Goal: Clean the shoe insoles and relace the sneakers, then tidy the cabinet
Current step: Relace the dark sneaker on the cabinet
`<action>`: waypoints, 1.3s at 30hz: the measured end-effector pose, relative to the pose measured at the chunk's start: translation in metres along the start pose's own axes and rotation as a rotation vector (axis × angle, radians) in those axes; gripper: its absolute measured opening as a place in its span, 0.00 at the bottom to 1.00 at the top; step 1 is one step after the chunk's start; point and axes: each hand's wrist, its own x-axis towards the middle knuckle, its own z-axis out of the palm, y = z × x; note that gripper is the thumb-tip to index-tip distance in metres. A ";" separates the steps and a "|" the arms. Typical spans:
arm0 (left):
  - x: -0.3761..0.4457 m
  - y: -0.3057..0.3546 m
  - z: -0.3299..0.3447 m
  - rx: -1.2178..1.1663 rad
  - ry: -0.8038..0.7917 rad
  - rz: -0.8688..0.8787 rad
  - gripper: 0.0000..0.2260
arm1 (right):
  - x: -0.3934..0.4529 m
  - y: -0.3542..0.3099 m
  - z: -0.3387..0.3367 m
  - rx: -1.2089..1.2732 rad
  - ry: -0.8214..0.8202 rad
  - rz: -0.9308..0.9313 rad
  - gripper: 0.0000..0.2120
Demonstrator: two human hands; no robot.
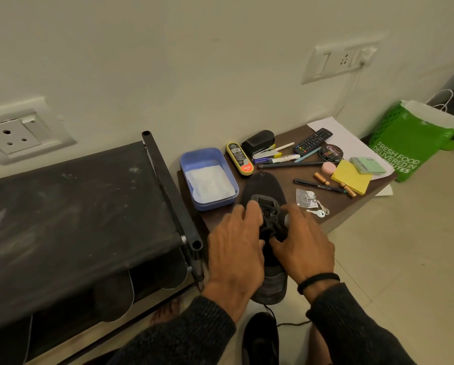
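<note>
A dark grey sneaker (264,189) lies toe-away on the low brown table (336,204), its heel hanging over the front edge. My left hand (235,248) and my right hand (303,246) both sit over the lacing area, fingers curled onto the black lace (269,218) at the eyelets. A loose lace end trails to the floor (291,324). A second dark shoe (260,335) stands on the floor below. Two insoles (115,293) hang at the front of the black shoe rack (62,206).
On the table stand a blue tub with white powder (208,177), a shoe-polish sponge (239,158), a polish tin (331,152), a remote (313,140), pens, sticky notes (352,179) and keys (318,212). A green paper bag (415,138) stands on the floor at right.
</note>
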 end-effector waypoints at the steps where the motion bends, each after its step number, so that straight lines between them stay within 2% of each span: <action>1: 0.001 -0.002 0.002 -0.011 -0.017 -0.036 0.23 | 0.003 -0.002 -0.001 -0.067 -0.002 -0.007 0.26; 4: 0.005 -0.007 0.003 -0.073 -0.065 -0.174 0.27 | 0.007 -0.012 -0.005 -0.177 -0.023 -0.002 0.28; 6: 0.006 -0.008 0.006 -0.073 -0.087 -0.194 0.27 | 0.008 -0.015 -0.004 -0.167 -0.044 0.003 0.28; 9: 0.013 -0.007 0.010 -0.029 -0.121 -0.212 0.27 | 0.008 -0.010 -0.014 -0.033 -0.166 -0.029 0.26; 12: 0.022 -0.003 0.016 0.054 -0.168 -0.231 0.31 | -0.006 0.004 -0.032 0.146 -0.279 -0.109 0.24; 15: 0.029 -0.002 0.021 0.096 -0.174 -0.251 0.31 | -0.018 0.018 -0.039 0.266 -0.200 -0.121 0.20; 19: 0.029 0.002 0.022 0.092 -0.180 -0.256 0.31 | -0.013 0.014 -0.030 0.300 -0.050 -0.103 0.11; 26: 0.016 -0.006 0.010 -0.282 -0.372 -0.313 0.40 | 0.003 0.009 -0.021 0.087 0.030 -0.057 0.19; 30: 0.014 -0.011 0.013 -0.292 -0.263 -0.277 0.33 | 0.006 0.002 -0.017 -0.060 0.025 -0.075 0.15; 34: 0.015 -0.007 0.018 -0.122 -0.132 -0.189 0.25 | 0.011 -0.003 -0.010 -0.092 0.029 -0.076 0.12; 39: 0.020 0.000 0.018 0.117 -0.070 -0.129 0.25 | 0.014 -0.004 -0.008 -0.097 -0.026 -0.089 0.15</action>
